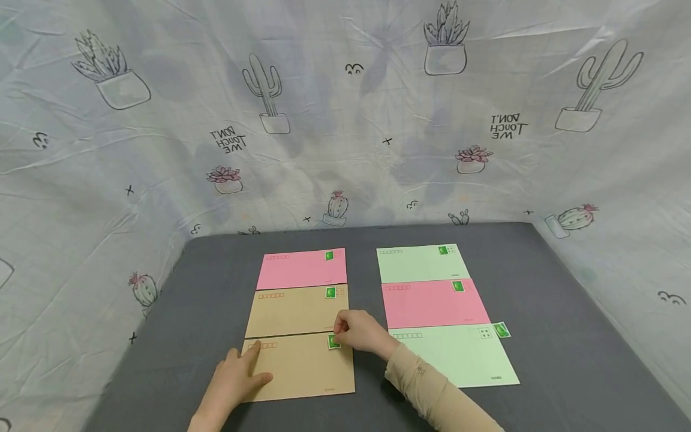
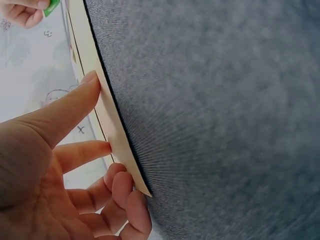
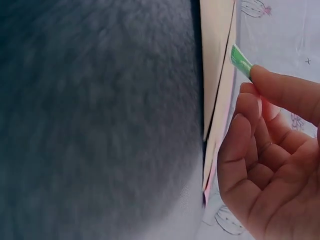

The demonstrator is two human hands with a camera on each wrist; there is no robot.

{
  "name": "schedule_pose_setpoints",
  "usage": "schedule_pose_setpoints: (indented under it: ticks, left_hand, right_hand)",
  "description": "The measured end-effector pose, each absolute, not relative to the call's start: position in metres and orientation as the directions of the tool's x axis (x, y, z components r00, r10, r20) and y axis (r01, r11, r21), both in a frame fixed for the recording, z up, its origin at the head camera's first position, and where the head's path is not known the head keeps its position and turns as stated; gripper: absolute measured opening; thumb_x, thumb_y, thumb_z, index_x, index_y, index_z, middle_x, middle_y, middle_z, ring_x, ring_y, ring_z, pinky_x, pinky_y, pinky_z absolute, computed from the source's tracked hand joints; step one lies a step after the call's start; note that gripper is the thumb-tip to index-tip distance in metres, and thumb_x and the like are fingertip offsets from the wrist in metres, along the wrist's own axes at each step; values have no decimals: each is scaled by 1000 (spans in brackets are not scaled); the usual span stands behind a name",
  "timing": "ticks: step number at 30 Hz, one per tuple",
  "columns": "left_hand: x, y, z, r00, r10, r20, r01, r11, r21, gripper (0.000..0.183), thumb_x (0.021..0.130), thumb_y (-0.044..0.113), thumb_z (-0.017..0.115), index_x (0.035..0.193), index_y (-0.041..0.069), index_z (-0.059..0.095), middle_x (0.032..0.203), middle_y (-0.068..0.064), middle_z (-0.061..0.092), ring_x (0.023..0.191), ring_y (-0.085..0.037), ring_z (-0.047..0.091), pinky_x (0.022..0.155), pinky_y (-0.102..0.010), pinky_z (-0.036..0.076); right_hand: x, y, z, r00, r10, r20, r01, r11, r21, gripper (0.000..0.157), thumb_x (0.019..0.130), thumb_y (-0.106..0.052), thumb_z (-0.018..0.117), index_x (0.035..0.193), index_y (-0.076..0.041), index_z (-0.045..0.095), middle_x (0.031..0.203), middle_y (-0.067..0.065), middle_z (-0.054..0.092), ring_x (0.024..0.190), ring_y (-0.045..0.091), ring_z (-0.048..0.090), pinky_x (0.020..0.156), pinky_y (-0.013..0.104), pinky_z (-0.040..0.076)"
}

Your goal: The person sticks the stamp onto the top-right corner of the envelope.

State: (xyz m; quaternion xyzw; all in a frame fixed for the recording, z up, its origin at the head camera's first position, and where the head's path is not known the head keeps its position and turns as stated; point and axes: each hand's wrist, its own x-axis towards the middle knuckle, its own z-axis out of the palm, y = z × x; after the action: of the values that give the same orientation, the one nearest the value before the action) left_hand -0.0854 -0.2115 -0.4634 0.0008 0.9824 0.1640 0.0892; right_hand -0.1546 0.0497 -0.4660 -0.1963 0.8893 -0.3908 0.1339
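A green postage stamp [image 1: 333, 342] is pinched between thumb and forefinger of my right hand [image 1: 363, 332], above the upper right corner of the nearest tan envelope [image 1: 302, 375]. In the right wrist view the stamp [image 3: 241, 62] juts out beyond the fingertips, slightly curved. My left hand [image 1: 231, 379] rests on that envelope's left side, with thumb and forefinger spread over it. Seen from the left wrist, the thumb and fingertips of the left hand [image 2: 65, 165] touch the tan envelope [image 2: 112, 112]; they do not grip it.
Behind lie another tan envelope [image 1: 297, 312] and a pink envelope [image 1: 302, 270], each stamped. On the right are a stamped green envelope [image 1: 421, 264], a stamped pink envelope [image 1: 426, 306] and a nearer green envelope [image 1: 453, 360]. A stamp [image 1: 501, 329] lies at its upper right edge.
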Motion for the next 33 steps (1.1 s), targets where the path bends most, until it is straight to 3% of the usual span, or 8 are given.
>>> schedule_pose_setpoints:
  ticks: [15, 33]
  left_hand:
    - [-85, -212, -464, -982, 27, -189, -39, 942, 334, 76, 72, 38, 75, 132, -2, 49, 87, -22, 53, 68, -28, 51, 62, -47, 45]
    - [-83, -213, -462, -983, 46, -175, -17, 940, 341, 73, 75, 39, 73, 131, -2, 50, 91, -22, 55, 71, -31, 52, 65, -50, 44]
  right_hand:
    - [-159, 33, -472, -902, -401, -161, -196, 713, -674, 19, 78, -10, 70, 68, -12, 54, 59, -5, 47, 52, 7, 43, 46, 20, 32]
    - [-152, 26, -468, -902, -405, -151, -253, 778, -575, 14, 80, -7, 62, 71, -11, 52, 58, -4, 45, 49, 8, 40, 45, 20, 32]
